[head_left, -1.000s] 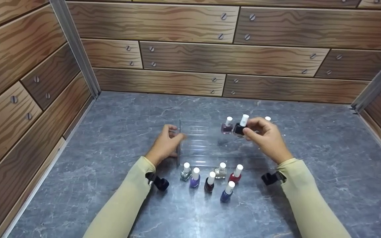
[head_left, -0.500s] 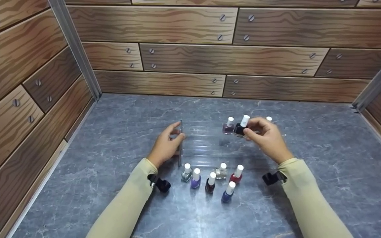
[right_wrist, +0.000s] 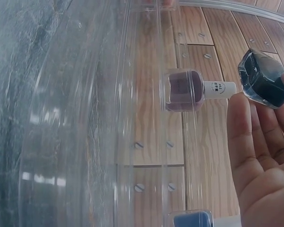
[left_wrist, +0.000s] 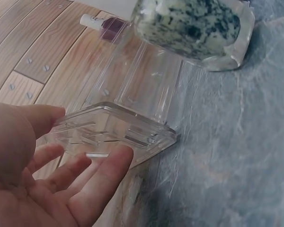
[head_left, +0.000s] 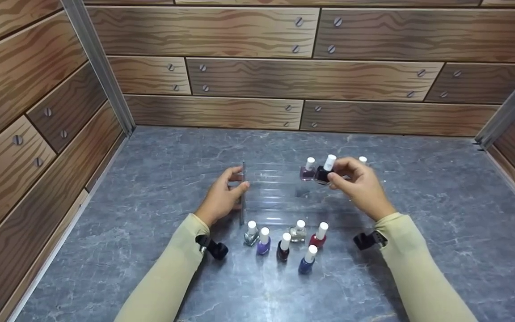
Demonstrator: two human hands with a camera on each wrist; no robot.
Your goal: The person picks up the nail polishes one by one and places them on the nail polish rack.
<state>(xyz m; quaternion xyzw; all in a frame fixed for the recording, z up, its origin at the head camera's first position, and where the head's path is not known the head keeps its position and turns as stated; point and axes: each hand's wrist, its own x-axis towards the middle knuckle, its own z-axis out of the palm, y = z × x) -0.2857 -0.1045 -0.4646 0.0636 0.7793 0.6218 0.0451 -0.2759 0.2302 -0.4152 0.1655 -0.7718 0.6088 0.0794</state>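
Note:
My left hand (head_left: pixel 221 194) grips the left end panel of a clear plastic display rack (head_left: pixel 243 192), thumb over the edge and fingers along the outer face. In the left wrist view the panel (left_wrist: pixel 118 130) stands upright on the table. My right hand (head_left: pixel 360 185) pinches a black nail polish bottle (head_left: pixel 323 173) with a white cap, slightly tilted, above the rack. In the right wrist view that bottle (right_wrist: pixel 262 80) looks dark teal. Just left of it a mauve nail polish bottle (head_left: pixel 307 172) stands on the rack's back tier. A white cap (head_left: pixel 363 159) shows behind my right hand.
In front of the rack stand several white-capped bottles: green glitter (head_left: pixel 251 235), purple (head_left: pixel 263 245), dark red (head_left: pixel 283 252), clear glitter (head_left: pixel 298 233), red (head_left: pixel 317 240) and blue (head_left: pixel 306 265). Wood-patterned walls (head_left: pixel 248 76) enclose the grey marbled table (head_left: pixel 172 152).
My left index finger has straightened along the rack's end panel and the hand has shifted slightly. My right hand keeps the black bottle at nearly the same place.

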